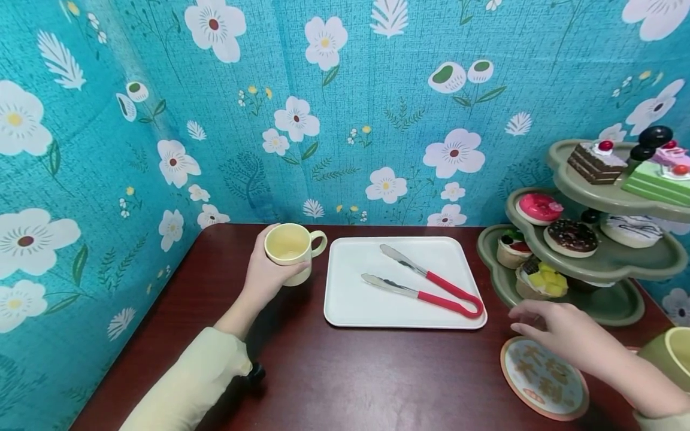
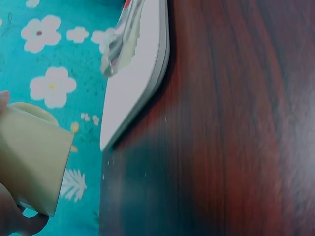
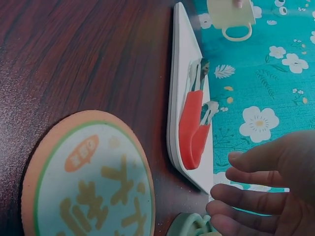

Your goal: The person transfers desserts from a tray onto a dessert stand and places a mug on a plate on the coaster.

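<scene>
on the dark wooden counter point(image 1: 377, 371), just left of the white tray point(image 1: 350, 299), my left hand point(image 1: 269, 272) wraps the pale yellow mug point(image 1: 290, 248); the fingers curl round its body, so that grip is closed on the mug, with the handle pointing toward the tray. from the left wrist view the mug looks tipped in my hold, though i cannot tell whether its base touches the counter. my right hand point(image 1: 557, 332) hovers with fingers spread and relaxed, holding nothing, above the far edge of the round coaster point(image 1: 541, 380), beside the foot of the tiered dessert stand point(image 1: 593, 299). red-handled tongs point(image 1: 431, 287) lie on the tray, untouched.

as i judge it, the step in hand is the pairing of mug and coaster: one hand has the mug, the other is reaching at the coaster. the next move calls for my right fingers to settle on the coaster's rim without knocking the stand, and for my left to keep the mug level while it travels past the tray.
</scene>
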A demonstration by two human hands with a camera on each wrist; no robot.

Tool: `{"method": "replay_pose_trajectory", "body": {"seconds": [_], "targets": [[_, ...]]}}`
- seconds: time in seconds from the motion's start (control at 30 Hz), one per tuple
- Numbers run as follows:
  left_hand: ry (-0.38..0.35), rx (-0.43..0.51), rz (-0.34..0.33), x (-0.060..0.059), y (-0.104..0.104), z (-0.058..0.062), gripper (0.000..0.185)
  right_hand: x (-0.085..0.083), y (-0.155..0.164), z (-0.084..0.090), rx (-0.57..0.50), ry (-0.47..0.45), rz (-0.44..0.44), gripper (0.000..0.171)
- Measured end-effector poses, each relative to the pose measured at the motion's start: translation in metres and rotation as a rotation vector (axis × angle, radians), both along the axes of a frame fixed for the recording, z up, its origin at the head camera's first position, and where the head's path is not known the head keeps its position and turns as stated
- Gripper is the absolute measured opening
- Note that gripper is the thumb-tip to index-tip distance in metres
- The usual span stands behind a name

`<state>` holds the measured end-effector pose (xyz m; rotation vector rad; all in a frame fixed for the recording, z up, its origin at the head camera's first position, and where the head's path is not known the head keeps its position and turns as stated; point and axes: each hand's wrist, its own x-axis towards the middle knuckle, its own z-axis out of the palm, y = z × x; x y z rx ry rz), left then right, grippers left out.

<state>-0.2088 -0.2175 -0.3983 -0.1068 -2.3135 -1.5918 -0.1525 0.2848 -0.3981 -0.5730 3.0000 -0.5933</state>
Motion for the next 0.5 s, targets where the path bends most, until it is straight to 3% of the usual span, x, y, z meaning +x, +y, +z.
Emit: {"method": "replay_pose_trajectory", "body": {"seconds": [0.17, 0.5], "targets": [[-0.012, 0.016, -0.039, 0.005, 0.012, 0.002, 0.098, 0.001, -0.004, 0.003, 0.009, -0.016, -0.007, 0.016], [-0.002, 0.041, -0.095, 0.016, 0.029, 0.008, 0.096, 0.002, -0.011, 0.008, -0.019, 0.098, 0.057, 0.017]]}}
